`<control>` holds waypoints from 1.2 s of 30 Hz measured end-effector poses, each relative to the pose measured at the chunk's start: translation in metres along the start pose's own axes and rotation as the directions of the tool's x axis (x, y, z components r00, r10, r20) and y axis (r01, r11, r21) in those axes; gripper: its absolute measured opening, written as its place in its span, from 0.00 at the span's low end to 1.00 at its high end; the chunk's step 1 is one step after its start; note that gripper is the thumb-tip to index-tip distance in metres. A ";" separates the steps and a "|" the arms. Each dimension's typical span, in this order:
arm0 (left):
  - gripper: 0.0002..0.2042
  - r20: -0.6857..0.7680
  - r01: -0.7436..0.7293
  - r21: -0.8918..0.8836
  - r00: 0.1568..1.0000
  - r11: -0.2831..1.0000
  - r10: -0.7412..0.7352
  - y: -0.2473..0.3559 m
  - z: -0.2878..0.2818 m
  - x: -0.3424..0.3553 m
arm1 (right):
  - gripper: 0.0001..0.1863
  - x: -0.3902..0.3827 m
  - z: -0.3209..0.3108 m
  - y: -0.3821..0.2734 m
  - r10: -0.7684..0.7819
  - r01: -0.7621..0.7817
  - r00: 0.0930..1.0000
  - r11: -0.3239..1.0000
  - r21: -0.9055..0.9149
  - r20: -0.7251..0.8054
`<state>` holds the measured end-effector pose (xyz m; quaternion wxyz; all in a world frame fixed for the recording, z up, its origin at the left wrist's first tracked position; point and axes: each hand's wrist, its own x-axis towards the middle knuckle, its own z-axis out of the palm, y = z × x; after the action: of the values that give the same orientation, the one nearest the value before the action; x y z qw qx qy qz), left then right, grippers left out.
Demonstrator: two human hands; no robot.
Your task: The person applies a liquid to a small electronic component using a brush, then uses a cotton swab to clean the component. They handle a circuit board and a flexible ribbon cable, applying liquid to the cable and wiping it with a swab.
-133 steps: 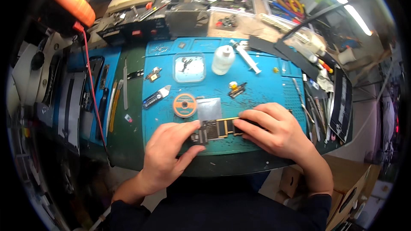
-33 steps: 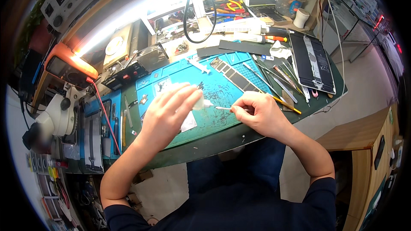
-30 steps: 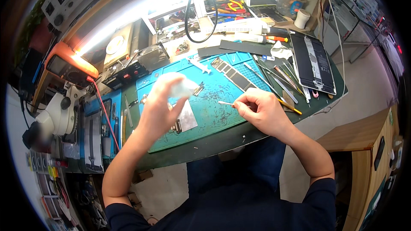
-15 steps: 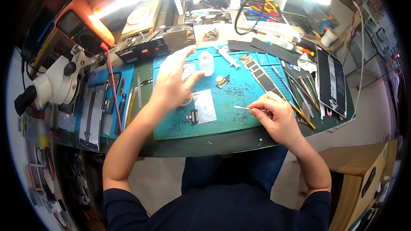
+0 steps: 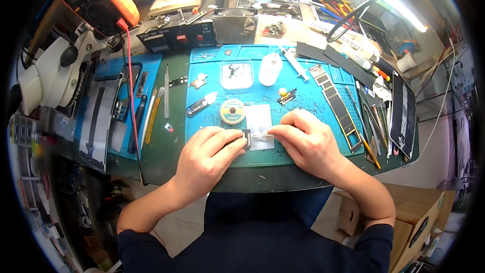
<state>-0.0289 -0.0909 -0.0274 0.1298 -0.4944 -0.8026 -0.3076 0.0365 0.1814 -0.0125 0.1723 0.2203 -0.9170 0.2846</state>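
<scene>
My left hand (image 5: 204, 154) has its fingers closed on a small dark electronic part (image 5: 247, 140), which lies against the edge of a flat silver-white sheet (image 5: 260, 116). My right hand (image 5: 309, 144) pinches a white cotton swab (image 5: 261, 134). The swab points left over the sheet, its tip right beside the dark part; I cannot tell whether they touch. Just behind the left fingers lies a round spool (image 5: 233, 111) with a yellowish label. A white plastic bottle (image 5: 271, 70) stands farther back, next to a clear square dish (image 5: 236, 75) of tiny parts.
Everything rests on a blue work mat (image 5: 217, 159). A syringe (image 5: 294, 62), long black strip (image 5: 339, 108) and several hand tools lie to the right, by a dark tablet-like panel (image 5: 402, 116). At left stand a white microscope (image 5: 55, 73) and an orange multimeter (image 5: 98, 0) with a red lead.
My left hand has come down from near the bottle onto the small dark part. The right hand has brought the swab left, toward that part. The head view has shifted.
</scene>
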 end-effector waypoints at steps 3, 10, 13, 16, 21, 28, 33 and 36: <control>0.15 -0.017 0.006 -0.023 1.000 1.000 -0.006 -0.002 0.001 -0.002 | 0.18 0.002 0.006 0.002 -0.011 0.011 1.000 1.000 0.027 0.011; 0.15 -0.026 0.074 -0.098 0.997 0.992 -0.077 0.003 -0.002 0.003 | 0.21 0.005 0.010 0.004 -0.018 0.017 0.999 1.000 0.022 0.046; 0.14 -0.032 0.101 -0.124 0.994 0.987 -0.106 0.001 -0.001 0.002 | 0.23 0.003 0.006 0.004 -0.062 0.059 0.994 0.997 0.042 0.089; 0.14 -0.032 0.098 -0.137 0.994 0.986 -0.103 0.001 -0.001 0.002 | 0.23 0.003 0.006 0.007 -0.078 0.073 0.993 0.995 0.061 0.086; 0.13 -0.034 0.069 -0.111 0.997 0.991 -0.074 -0.002 0.002 0.001 | 0.23 0.003 0.009 0.007 -0.056 0.052 0.996 0.997 0.050 0.063; 0.14 -0.025 0.094 -0.129 0.995 0.987 -0.098 0.002 -0.001 0.003 | 0.22 0.009 0.010 0.007 -0.032 0.028 0.998 0.997 0.072 0.058; 0.14 -0.023 0.094 -0.117 0.995 0.989 -0.098 0.001 0.000 0.001 | 0.22 0.005 0.006 0.010 -0.075 0.065 0.993 0.993 0.097 0.095; 0.12 -0.021 0.078 -0.098 0.997 0.992 -0.080 -0.001 0.001 0.000 | 0.23 0.007 0.008 0.008 -0.063 0.055 0.995 0.995 0.088 0.083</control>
<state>-0.0292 -0.0907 -0.0283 0.1033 -0.4642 -0.8039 -0.3572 0.0249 0.1804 -0.0188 0.1316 0.2665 -0.9035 0.3089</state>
